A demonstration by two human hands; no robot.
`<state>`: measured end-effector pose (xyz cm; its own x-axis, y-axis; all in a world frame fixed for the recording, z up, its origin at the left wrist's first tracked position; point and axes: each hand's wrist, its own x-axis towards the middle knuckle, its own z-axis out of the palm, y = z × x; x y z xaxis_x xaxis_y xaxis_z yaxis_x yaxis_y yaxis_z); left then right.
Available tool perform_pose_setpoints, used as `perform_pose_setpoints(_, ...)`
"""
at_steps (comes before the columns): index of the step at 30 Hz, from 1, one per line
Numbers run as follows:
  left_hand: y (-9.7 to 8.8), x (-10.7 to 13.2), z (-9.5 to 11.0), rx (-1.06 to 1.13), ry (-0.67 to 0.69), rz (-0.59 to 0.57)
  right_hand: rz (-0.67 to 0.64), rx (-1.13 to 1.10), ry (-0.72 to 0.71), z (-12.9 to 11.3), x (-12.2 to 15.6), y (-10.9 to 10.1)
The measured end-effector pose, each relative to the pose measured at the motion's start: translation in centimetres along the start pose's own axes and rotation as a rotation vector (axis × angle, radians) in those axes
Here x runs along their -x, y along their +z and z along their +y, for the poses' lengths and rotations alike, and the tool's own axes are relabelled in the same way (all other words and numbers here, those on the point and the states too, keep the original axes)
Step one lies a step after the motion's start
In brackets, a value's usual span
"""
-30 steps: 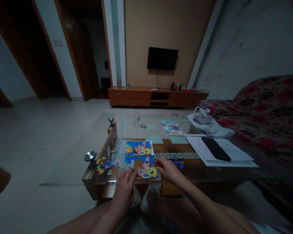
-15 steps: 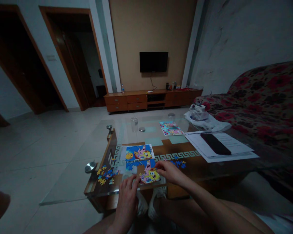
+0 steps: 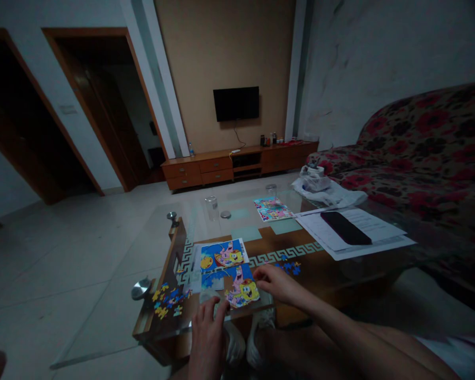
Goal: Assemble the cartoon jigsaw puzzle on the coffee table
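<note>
the left hand [image 3: 208,338] is spreading at the near edge of a spongebob jigsaw [image 3: 241,287] on the glass worktop [image 3: 142,237], the right hand [image 3: 275,282] is pressing its fingers together on it, and one careless nudge is risking the loose pieces [image 3: 164,303] sliding off.

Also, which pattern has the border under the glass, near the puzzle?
A pale Greek-key border on brown, best in the head view.

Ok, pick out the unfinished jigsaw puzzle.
The lower jigsaw puzzle, by your right hand: its left side has gaps, while the picture above it is whole.
</note>
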<state>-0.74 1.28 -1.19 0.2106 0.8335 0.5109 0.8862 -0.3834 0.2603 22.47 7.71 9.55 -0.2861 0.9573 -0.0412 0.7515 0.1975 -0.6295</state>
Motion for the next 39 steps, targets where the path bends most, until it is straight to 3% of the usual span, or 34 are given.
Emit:
perform_pose_setpoints(4,-0.1,-0.1,0.1,-0.002,0.022,0.056,0.013,0.027,-0.016,0.8,0.0,0.1)
perform_pose_setpoints(15,0.9,0.0,-0.3,-0.079,0.027,0.073,0.059,0.275,-0.065,2.5,0.6,1.3)
perform_pose_setpoints(25,1.3,-0.1,-0.4,-0.11,0.056,0.221,0.079,0.281,-0.167,3.2,0.5,1.5)
perform_pose_setpoints(39,1.2,0.0,-0.3,-0.07,0.032,0.18,0.078,0.283,-0.159,3.1,0.6,1.6)
